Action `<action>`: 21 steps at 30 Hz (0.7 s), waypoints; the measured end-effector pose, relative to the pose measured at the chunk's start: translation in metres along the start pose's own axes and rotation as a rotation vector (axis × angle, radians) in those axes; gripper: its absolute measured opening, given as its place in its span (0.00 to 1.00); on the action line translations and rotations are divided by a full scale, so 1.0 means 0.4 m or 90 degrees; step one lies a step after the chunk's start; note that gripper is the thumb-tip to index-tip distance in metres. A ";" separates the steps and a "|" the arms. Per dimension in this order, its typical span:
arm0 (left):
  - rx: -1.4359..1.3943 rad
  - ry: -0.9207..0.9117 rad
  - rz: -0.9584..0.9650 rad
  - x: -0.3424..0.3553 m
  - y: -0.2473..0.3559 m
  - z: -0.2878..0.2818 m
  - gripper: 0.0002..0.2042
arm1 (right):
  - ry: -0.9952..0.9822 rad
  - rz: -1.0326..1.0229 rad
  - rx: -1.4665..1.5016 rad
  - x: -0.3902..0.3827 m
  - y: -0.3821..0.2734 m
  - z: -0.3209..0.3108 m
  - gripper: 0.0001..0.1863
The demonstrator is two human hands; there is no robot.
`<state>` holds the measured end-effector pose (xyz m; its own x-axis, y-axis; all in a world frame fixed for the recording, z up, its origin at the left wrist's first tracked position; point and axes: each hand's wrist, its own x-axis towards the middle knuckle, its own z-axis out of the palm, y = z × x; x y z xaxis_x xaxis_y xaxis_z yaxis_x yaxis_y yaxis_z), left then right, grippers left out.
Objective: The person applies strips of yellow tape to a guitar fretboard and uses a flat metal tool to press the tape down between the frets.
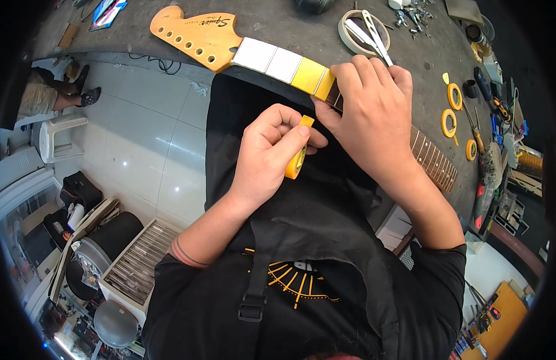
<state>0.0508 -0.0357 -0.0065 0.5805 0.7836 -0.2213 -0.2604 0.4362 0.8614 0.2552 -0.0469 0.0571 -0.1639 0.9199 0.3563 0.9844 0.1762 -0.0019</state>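
A guitar neck (435, 161) lies along the workbench edge in front of me, its headstock (191, 41) pointing to the far left. White tape (254, 56) covers the frets nearest the headstock, and yellow tape (308, 76) covers those after it. My right hand (374, 111) is closed over the neck, its thumb on the near edge beside the yellow tape and its fingers across the far side. Bare fretboard shows past that hand. Below the neck, my left hand (266, 150) pinches a roll of yellow masking tape (296, 162) between thumb and fingers.
A wide beige tape roll (345, 37) with a white-handled tool (374, 36) lies beyond my right hand. Several yellow tape rolls (449, 123), metal hardware (414, 19) and hand tools (479, 129) lie rightward. On the left are a white stool (60, 135), a person's legs (59, 96) and a crate (119, 291).
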 end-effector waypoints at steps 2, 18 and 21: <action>0.014 -0.001 0.015 -0.004 0.003 0.000 0.06 | -0.027 0.013 0.010 -0.002 -0.008 -0.022 0.26; 0.134 -0.017 -0.008 -0.001 0.075 0.061 0.07 | -0.184 0.050 0.477 0.015 0.090 -0.105 0.07; 0.173 -0.050 -0.062 0.014 0.099 0.048 0.09 | -0.190 0.090 0.504 0.052 0.124 -0.082 0.08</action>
<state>0.0585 -0.0225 0.0351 0.6534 0.7024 -0.2824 0.0096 0.3653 0.9309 0.3027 -0.0305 0.0950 -0.1632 0.9857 0.0428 0.6796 0.1437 -0.7194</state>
